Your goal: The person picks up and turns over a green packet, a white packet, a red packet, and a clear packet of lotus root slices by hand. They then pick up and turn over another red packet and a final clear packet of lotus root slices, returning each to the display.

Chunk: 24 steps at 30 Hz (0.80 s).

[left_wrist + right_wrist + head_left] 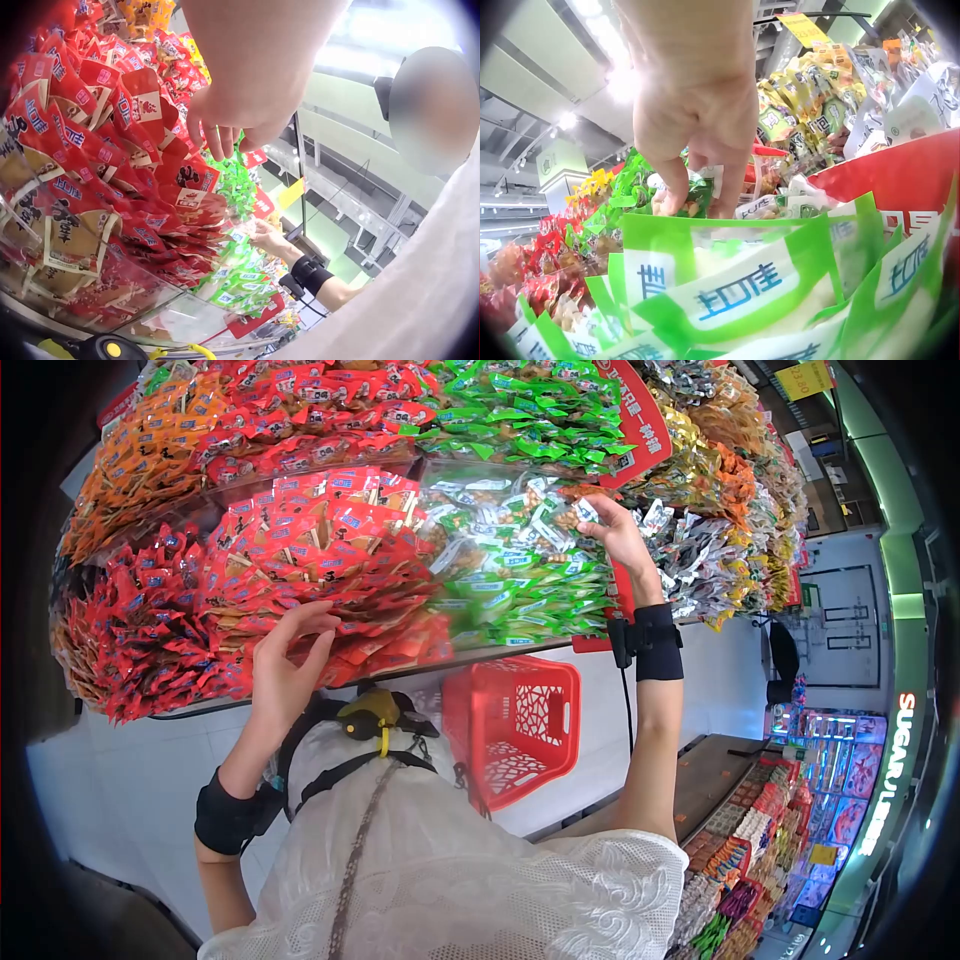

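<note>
My right hand (622, 542) reaches into the bin of clear, green and white snack packets (515, 575). In the right wrist view its thumb and fingers pinch a small snack packet (697, 196) with brown pieces and green print. Green-edged packets (742, 289) stand upright close in front of that hand. My left hand (285, 655) hovers at the near side of the red snack packets (310, 540), fingers loosely bent and holding nothing. Seen from the left wrist, its fingers hang down beside the heap of red packets (112, 142).
Below the display's front edge a red shopping basket (515, 730) stands by my body. Orange packets (140, 480) fill the far left, and silver and gold ones (690, 545) the right. A red sign (635, 425) rises behind the green packets. Another candy counter (725, 850) stands at the lower right.
</note>
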Motion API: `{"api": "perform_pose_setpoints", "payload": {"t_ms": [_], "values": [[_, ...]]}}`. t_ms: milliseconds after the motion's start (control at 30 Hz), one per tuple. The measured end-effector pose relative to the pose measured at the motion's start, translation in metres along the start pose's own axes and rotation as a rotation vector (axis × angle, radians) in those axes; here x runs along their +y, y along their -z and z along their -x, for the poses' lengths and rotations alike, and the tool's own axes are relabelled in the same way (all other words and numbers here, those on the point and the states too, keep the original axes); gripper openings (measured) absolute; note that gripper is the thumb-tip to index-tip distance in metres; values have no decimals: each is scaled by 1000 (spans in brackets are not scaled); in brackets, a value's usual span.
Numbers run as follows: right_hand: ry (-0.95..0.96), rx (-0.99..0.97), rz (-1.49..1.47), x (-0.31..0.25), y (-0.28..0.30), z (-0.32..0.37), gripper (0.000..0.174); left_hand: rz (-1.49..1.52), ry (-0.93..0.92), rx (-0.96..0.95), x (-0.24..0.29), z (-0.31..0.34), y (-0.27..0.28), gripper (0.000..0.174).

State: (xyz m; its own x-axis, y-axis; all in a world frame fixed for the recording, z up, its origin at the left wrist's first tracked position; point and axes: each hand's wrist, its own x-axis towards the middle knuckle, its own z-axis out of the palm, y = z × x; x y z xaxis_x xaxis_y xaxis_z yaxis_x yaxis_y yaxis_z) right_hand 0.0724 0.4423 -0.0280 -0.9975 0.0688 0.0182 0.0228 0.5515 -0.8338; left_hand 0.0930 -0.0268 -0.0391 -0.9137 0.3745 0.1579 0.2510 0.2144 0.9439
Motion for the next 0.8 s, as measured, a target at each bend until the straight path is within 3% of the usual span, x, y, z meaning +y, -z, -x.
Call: {"api": "perform_pose_setpoints", "payload": {"t_ms": [333, 800], "values": [[-35, -12, -108, -3, -19, 1, 38, -3, -6, -9, -2, -3, -2, 31], [-11, -216, 368, -29, -25, -3, 37, 39, 22, -43, 2, -3, -3, 30]]}}
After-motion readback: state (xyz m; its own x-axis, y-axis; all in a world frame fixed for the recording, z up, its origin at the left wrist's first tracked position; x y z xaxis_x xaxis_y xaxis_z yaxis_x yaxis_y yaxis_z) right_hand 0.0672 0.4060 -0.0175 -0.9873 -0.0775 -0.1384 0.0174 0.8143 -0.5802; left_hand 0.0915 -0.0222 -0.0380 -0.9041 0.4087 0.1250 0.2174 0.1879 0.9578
